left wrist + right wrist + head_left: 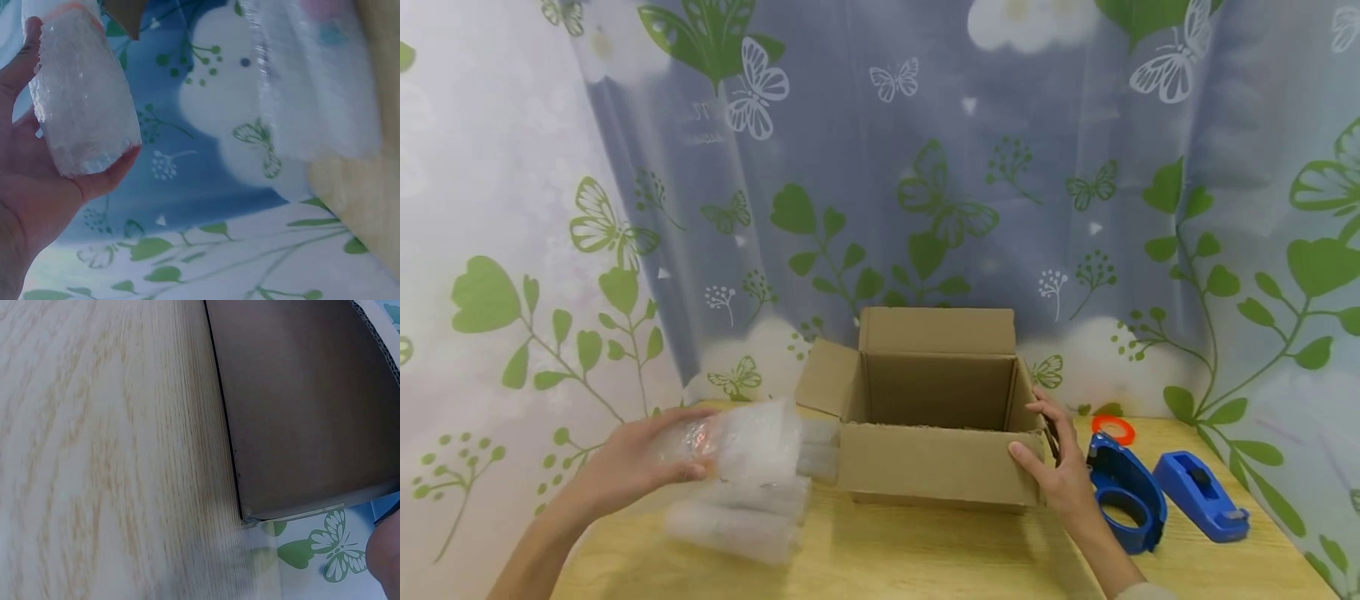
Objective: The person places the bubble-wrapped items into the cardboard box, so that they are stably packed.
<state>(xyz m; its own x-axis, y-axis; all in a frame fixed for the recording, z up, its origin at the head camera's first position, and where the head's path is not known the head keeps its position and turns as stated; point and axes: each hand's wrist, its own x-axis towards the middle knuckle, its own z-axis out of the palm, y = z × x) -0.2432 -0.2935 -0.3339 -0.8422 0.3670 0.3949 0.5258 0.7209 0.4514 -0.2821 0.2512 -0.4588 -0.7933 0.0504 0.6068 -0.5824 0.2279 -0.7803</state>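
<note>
Left of the box, my left hand [617,458] holds a bundle wrapped in clear bubble wrap [756,437], its thumb and fingers curved round one end. The left wrist view shows the wrapped bundle [87,100] close up, tapering and see-through. An open cardboard box [940,467] stands on the table with its flaps spread outward. At its right front corner my right hand [1067,467] grips the box, thumb on the front and fingers on the right side. More bubble-wrapped rolls [733,531] lie below and behind the left hand's bundle, partly hidden by it.
On the right of the wooden table [940,558] sit a dark blue tape dispenser [1150,500], a lighter blue tape dispenser [1198,492] and an orange ring [1112,429]. A curtain [850,208] with leaves and butterflies hangs right behind the table.
</note>
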